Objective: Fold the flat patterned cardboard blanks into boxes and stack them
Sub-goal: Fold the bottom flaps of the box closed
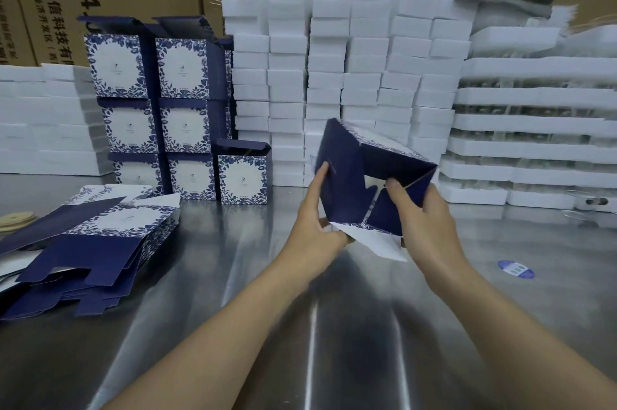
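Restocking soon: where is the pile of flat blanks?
Head view, left side: the pile of flat blanks lies on the steel table, in front of the stacked folded boxes.

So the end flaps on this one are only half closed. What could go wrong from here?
The box is held tilted in the air by the left hand and right hand. Its dark flaps leave a gap, so they may spring open unlocked.
The white flap sticks out loose and could crease.
The stacked boxes stand three high, so a careless add could topple them.
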A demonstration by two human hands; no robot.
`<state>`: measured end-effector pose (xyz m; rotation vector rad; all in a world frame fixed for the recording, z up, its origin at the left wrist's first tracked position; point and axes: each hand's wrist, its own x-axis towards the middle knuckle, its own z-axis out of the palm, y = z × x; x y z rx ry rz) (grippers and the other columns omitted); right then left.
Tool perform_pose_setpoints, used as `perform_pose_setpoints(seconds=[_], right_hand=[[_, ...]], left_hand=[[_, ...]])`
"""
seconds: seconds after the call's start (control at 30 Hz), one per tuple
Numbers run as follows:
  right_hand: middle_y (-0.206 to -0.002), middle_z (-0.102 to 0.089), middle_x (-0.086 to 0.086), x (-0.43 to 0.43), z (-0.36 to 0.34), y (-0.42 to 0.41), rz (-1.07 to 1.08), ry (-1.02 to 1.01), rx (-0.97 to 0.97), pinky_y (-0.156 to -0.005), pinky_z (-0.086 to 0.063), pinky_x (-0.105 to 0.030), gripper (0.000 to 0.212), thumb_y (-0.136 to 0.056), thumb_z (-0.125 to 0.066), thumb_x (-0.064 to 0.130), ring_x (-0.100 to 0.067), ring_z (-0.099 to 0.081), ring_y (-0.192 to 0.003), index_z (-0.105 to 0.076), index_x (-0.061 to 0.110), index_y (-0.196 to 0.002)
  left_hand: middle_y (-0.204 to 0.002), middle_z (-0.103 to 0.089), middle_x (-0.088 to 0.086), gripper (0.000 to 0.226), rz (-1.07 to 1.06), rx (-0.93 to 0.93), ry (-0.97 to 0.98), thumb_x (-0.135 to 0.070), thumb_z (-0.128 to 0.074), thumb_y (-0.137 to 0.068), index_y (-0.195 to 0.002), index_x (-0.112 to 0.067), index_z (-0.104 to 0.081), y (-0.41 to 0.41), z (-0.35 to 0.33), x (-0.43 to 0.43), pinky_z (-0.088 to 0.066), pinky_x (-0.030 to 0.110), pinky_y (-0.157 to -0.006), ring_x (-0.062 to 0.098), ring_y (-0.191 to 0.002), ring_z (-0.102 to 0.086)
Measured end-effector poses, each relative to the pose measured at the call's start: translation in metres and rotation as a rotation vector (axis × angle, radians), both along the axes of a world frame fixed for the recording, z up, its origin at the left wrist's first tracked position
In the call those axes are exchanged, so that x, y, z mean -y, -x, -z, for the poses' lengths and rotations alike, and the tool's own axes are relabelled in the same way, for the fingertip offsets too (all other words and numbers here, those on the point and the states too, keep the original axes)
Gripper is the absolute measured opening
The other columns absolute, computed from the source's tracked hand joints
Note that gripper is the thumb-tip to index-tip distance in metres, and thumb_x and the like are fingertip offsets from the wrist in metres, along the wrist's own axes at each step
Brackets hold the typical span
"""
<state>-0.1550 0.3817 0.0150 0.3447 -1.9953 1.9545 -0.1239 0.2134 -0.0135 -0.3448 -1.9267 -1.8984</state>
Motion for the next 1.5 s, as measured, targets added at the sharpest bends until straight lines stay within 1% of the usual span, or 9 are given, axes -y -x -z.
perform_pose_setpoints(seconds=[0.2,0.33,0.5,0.7,0.87,1.03,1.17,1.3,1.5], right_hand=[[-0.121,-0.069,0.017,0.006,0.005,0.001,-0.107,-0.056,-0.054,-0.093,-0.062,-0.046,0.034,-0.110,-0.042,0.052,-0.006,-0.065,-0.109,-0.065,0.034,-0.128],[-0.132,-0.068,0.018,0.007,0.006,0.002,-0.159,-0.086,-0.131,-0.095,-0.057,-0.039,0.035,-0.113,-0.039,0.043,-0.002,-0.063,-0.121,-0.064,0.038,-0.138],[-0.125,-0.068,0.011,0.014,0.011,-0.001,-0.083,-0.139,0.027,-0.101,-0.056,-0.044,0.028,-0.104,-0.054,0.025,-0.009,-0.064,-0.115,-0.064,0.029,-0.130],[-0.087,-0.077,-0.003,0.024,0.016,-0.015,-0.356,-0.191,0.432,-0.060,-0.053,-0.027,0.029,-0.093,-0.071,0.039,-0.014,-0.073,-0.072,-0.075,0.013,-0.104],[-0.076,-0.070,-0.001,0.039,0.019,-0.025,-0.449,0.018,0.428,-0.055,-0.044,-0.023,0.031,-0.101,-0.067,0.041,-0.012,-0.062,-0.061,-0.077,0.014,-0.090],[-0.065,-0.062,0.001,0.042,0.017,-0.025,-0.309,0.182,0.306,-0.060,-0.040,-0.026,0.028,-0.105,-0.061,0.021,-0.009,-0.049,-0.056,-0.071,0.009,-0.081],[-0.065,-0.060,0.002,0.036,0.010,-0.024,-0.258,0.153,0.258,-0.064,-0.043,-0.028,0.031,-0.105,-0.062,0.027,-0.007,-0.052,-0.055,-0.072,0.014,-0.078],[-0.062,-0.062,0.001,0.036,0.009,-0.026,-0.285,0.110,0.236,-0.064,-0.043,-0.030,0.039,-0.105,-0.060,0.032,-0.009,-0.055,-0.057,-0.074,0.021,-0.070],[-0.059,-0.057,0.000,0.036,0.005,-0.026,-0.306,0.076,0.244,-0.061,-0.042,-0.031,0.038,-0.107,-0.056,0.034,-0.016,-0.054,-0.057,-0.065,0.018,-0.074]], left_hand=[[-0.132,-0.073,0.001,0.108,0.102,0.162,-0.312,-0.022,-0.093,-0.069,-0.150,-0.063,-0.033,0.001,-0.003,-0.001,-0.063,0.045,-0.093,0.031,-0.120,-0.072],[-0.128,-0.076,-0.006,0.092,0.087,0.146,-0.440,-0.036,-0.096,-0.073,-0.147,-0.053,-0.044,-0.001,-0.009,0.002,-0.060,0.047,-0.101,0.029,-0.119,-0.073],[-0.132,-0.073,0.003,0.065,-0.134,0.096,-0.654,-0.005,-0.074,-0.097,-0.152,-0.032,-0.050,0.002,-0.006,0.006,-0.065,0.034,-0.080,0.026,-0.109,-0.077],[-0.132,-0.072,0.012,0.064,-0.137,0.112,-0.764,0.005,-0.065,-0.099,-0.153,-0.026,-0.051,0.003,-0.005,0.008,-0.064,0.031,-0.073,0.029,-0.104,-0.077],[-0.104,-0.076,0.006,0.058,-0.087,0.120,-0.633,-0.003,-0.072,-0.096,-0.145,-0.032,-0.057,0.001,-0.003,-0.001,-0.059,0.028,-0.062,0.017,-0.067,-0.070],[-0.107,-0.073,0.008,0.075,-0.031,0.153,-0.622,-0.018,-0.081,-0.092,-0.145,-0.055,-0.042,-0.001,-0.004,-0.007,-0.063,0.035,-0.071,0.019,-0.076,-0.075],[-0.088,-0.074,0.000,0.038,-0.036,0.306,-0.352,-0.042,-0.074,-0.093,-0.121,-0.019,-0.063,-0.005,-0.006,-0.010,-0.055,0.033,-0.069,0.012,-0.080,-0.076],[-0.067,-0.056,-0.001,0.038,-0.036,0.289,-0.167,-0.042,-0.059,-0.099,-0.063,-0.028,-0.059,-0.009,-0.009,-0.014,-0.041,0.033,-0.069,0.011,-0.061,-0.057],[-0.064,-0.056,-0.002,0.033,-0.026,0.241,-0.098,-0.043,-0.060,-0.098,-0.071,-0.023,-0.063,-0.011,-0.011,-0.014,-0.039,0.028,-0.061,0.013,-0.059,-0.052]])
